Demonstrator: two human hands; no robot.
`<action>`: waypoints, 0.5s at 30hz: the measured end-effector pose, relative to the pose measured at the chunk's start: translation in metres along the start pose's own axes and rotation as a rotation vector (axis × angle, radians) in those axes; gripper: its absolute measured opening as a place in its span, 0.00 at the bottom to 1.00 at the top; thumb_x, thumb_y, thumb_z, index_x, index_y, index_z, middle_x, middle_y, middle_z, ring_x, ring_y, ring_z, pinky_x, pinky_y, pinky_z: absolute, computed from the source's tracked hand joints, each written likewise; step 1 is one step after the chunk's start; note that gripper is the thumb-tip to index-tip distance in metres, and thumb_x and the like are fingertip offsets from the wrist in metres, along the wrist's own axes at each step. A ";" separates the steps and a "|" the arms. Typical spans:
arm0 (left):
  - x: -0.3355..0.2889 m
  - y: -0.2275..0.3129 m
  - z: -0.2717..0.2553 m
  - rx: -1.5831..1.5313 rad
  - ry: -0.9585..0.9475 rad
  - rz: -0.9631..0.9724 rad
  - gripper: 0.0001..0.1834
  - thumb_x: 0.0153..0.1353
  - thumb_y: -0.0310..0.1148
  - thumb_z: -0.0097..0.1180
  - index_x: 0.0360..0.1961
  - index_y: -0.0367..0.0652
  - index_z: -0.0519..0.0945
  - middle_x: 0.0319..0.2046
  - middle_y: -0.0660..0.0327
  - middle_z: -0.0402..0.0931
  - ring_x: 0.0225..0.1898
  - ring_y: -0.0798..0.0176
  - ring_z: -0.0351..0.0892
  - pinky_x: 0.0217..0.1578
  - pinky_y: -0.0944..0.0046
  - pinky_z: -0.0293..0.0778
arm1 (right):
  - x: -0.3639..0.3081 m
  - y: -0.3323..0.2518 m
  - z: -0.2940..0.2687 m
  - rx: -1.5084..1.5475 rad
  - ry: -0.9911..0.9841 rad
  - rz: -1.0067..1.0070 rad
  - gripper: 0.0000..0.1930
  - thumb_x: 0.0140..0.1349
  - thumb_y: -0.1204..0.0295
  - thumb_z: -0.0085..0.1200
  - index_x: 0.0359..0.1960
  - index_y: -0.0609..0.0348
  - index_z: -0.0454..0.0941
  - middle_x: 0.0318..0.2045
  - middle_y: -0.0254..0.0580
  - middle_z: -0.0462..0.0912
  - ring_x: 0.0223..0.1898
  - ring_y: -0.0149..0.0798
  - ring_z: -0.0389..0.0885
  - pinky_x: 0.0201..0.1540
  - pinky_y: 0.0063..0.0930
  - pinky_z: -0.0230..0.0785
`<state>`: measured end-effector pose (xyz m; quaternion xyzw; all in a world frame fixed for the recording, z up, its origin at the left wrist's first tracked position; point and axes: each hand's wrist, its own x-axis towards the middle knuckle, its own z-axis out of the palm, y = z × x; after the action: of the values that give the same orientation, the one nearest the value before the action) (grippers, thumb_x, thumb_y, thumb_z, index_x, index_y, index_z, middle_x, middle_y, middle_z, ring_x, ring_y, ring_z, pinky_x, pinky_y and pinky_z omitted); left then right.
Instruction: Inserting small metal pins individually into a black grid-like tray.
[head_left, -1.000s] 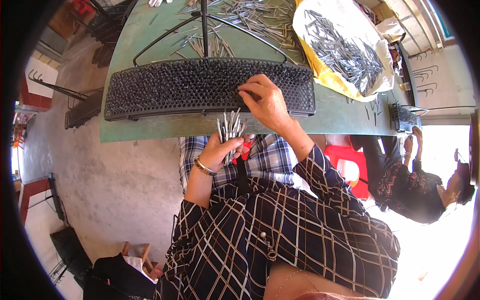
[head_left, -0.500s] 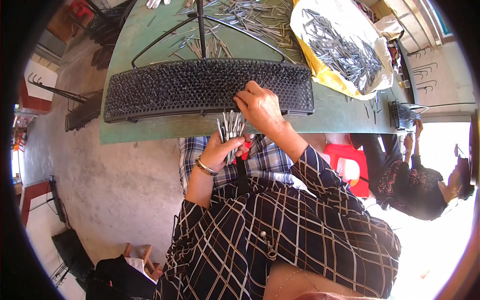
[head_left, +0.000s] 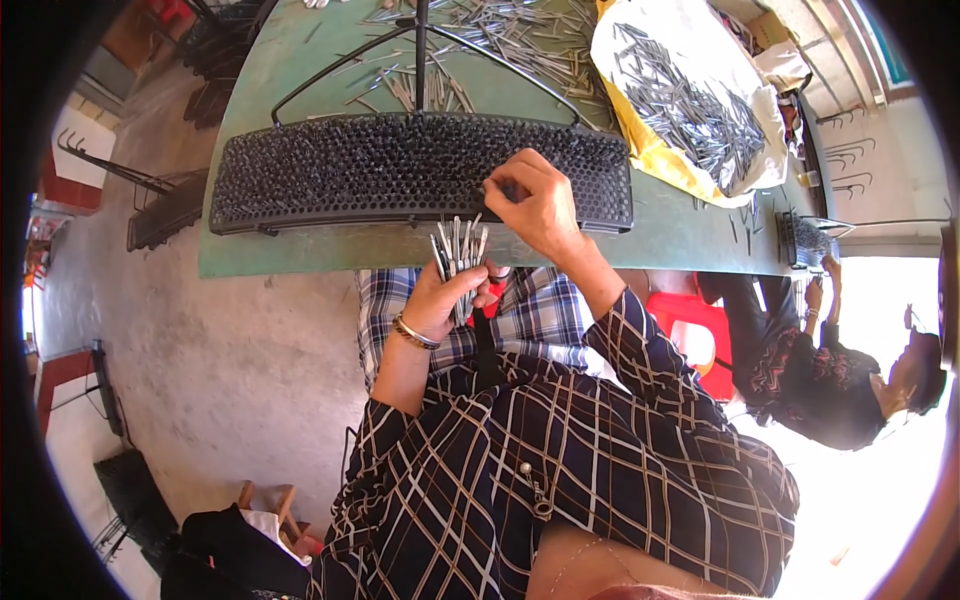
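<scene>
a long black perforated rack is laid lengthwise along the near edge of the green worktop, its face a dense grid of small holes, many of them filled with pin ends. the right hand is rested on the rack's face right of its middle, the fingers pressed together at one hole; whether a pin is pinched between them cannot be told, since the fingertips are hidden by the hand itself. the left hand is held just off the near edge of the worktop, below the rack, closed around a bundle of thin metal pins; the pins are held upright, their tips fanned out above the fist and reaching almost to the rack's lower edge. a bracelet is worn on the left wrist. loose pins of the same kind are scattered over the far part of the worktop behind the rack, where a thin black wire frame is also seen. toward the far right corner a heap of pins is spread on a white and yellow sack. at the right edge of the worktop a second, smaller rack is attended by another seated person.
</scene>
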<state>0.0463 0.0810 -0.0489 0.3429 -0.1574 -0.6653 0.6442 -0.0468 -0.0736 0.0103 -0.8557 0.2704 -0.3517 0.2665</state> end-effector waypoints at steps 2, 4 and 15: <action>0.000 0.000 0.000 0.003 -0.013 0.024 0.08 0.59 0.24 0.52 0.39 0.34 0.76 0.36 0.54 0.80 0.24 0.69 0.70 0.26 0.67 0.70 | -0.003 0.001 0.001 -0.031 0.007 -0.050 0.05 0.48 0.76 0.62 0.26 0.61 0.80 0.27 0.37 0.77 0.20 0.33 0.74 0.23 0.24 0.68; 0.000 0.000 0.001 0.002 -0.006 0.026 0.08 0.59 0.24 0.52 0.39 0.34 0.76 0.36 0.54 0.80 0.24 0.68 0.70 0.26 0.67 0.70 | -0.005 0.002 0.002 -0.063 0.016 -0.099 0.05 0.48 0.75 0.63 0.26 0.61 0.80 0.27 0.37 0.77 0.21 0.35 0.76 0.24 0.26 0.69; -0.002 0.000 0.003 0.024 0.031 0.028 0.09 0.59 0.26 0.54 0.39 0.32 0.77 0.34 0.55 0.79 0.26 0.67 0.74 0.27 0.68 0.72 | -0.007 -0.005 0.012 -0.267 0.013 -0.260 0.05 0.47 0.74 0.60 0.25 0.59 0.76 0.26 0.39 0.72 0.24 0.42 0.77 0.26 0.33 0.71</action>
<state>0.0441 0.0826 -0.0462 0.3586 -0.1602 -0.6491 0.6515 -0.0405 -0.0624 0.0028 -0.9089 0.2037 -0.3496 0.1010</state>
